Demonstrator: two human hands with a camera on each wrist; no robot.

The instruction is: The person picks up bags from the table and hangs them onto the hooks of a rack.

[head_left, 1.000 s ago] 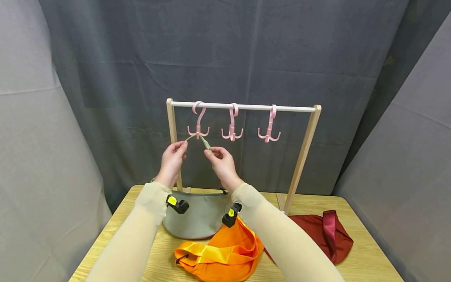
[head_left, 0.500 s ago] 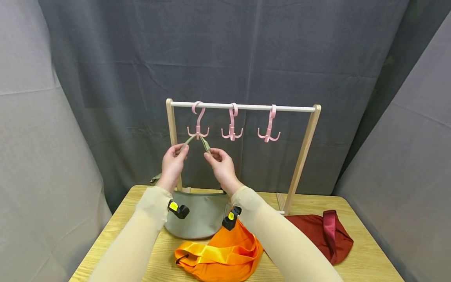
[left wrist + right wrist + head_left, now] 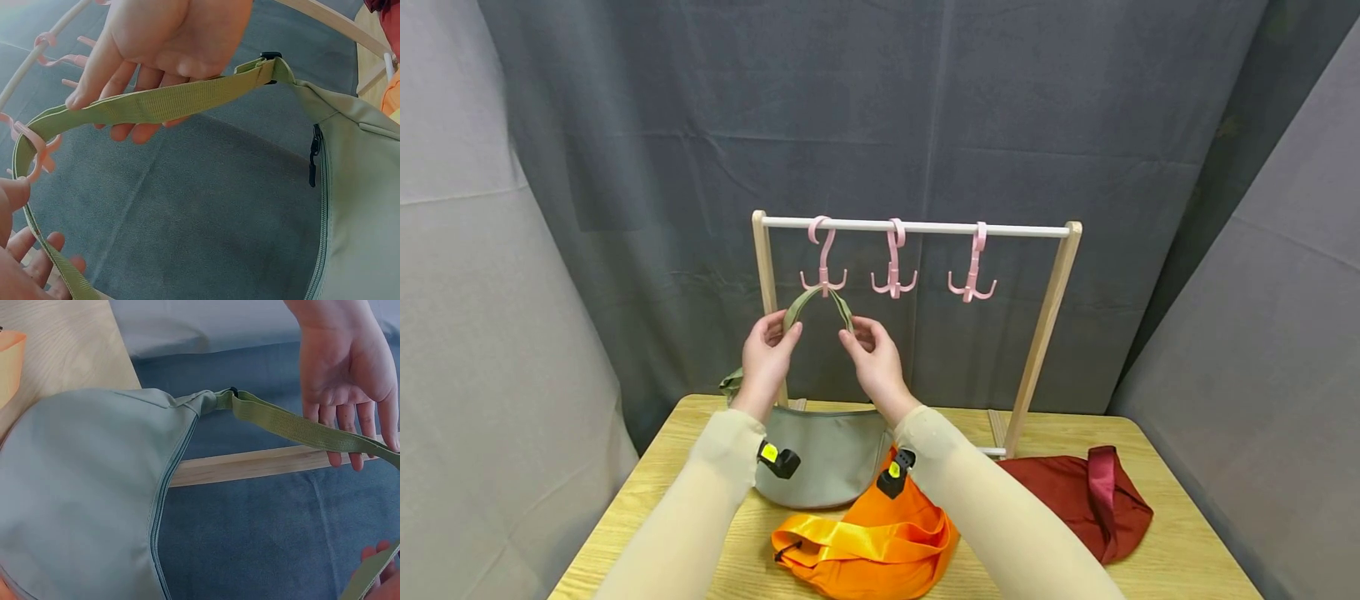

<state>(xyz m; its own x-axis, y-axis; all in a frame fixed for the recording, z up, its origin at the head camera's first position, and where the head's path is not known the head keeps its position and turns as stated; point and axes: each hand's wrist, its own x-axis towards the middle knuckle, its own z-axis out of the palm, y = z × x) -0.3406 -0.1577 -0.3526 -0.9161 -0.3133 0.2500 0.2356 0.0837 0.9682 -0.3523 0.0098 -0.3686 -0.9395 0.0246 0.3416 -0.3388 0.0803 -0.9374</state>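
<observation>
Above the left back corner region of a light wooden table (image 3: 655,467), a person's left hand (image 3: 766,358), in a cream sleeve (image 3: 700,500), pinches a flat, olive-green woven strap (image 3: 169,103) between thumb and fingers. The strap belongs to a smooth, grey-green, half-moon bag (image 3: 816,467), seen below the hands and between the wrists, in front of the table's back edge; whether it touches the tabletop cannot be told. The strap's bend meets the lower prongs of the left pink plastic hook (image 3: 825,267), hung on the white rail (image 3: 940,227) of a wooden-legged rack along the back edge. On the bend's other side, the right hand (image 3: 877,362) also pinches the strap. Toward the front lies a soft orange fabric bag (image 3: 880,542) with a satiny band. A matching middle hook (image 3: 892,262) and right hook (image 3: 974,267) follow along the rail. Near the table's right edge lies a rust-red fabric bag (image 3: 1060,492).
</observation>
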